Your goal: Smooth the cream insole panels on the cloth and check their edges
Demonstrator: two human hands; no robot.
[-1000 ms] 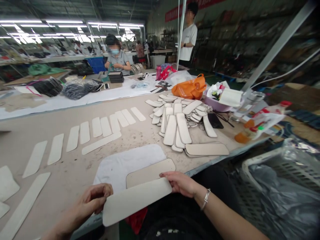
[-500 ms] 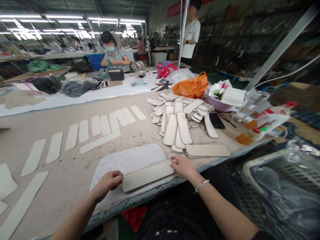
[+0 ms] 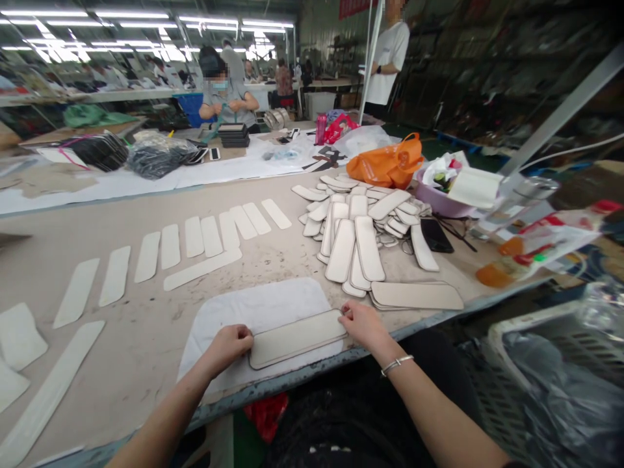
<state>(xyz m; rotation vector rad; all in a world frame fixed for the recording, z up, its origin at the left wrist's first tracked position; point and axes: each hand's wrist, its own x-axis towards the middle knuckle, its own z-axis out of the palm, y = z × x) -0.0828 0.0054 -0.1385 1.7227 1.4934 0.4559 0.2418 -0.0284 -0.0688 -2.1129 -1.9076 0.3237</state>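
A long cream panel [image 3: 297, 339] with rounded corners and a dark edge lies over a white sheet [image 3: 263, 300] near the table's front edge. My left hand [image 3: 230, 346] is closed in a pinch at the panel's left end. At its right end my right hand [image 3: 365, 325] pinches the corner between thumb and fingers. Just beyond the right hand lies a small stack of similar panels [image 3: 419, 295]. Behind it is a heap of cream panels [image 3: 341, 250]. Thin white strips [image 3: 202, 268] are spread in a row to the left.
An orange bag [image 3: 385, 164], a lilac basin [image 3: 439, 200] and a dark phone [image 3: 435, 235] stand past the heap. Bottles [image 3: 502, 270] are at the right edge. A plastic crate [image 3: 507, 325] stands right of the table. A co-worker [image 3: 227, 104] works across it.
The view has shifted slightly, so most things appear a little further right. Both hands stay at the two ends of the panel, which looks nearly unchanged on the sheet.
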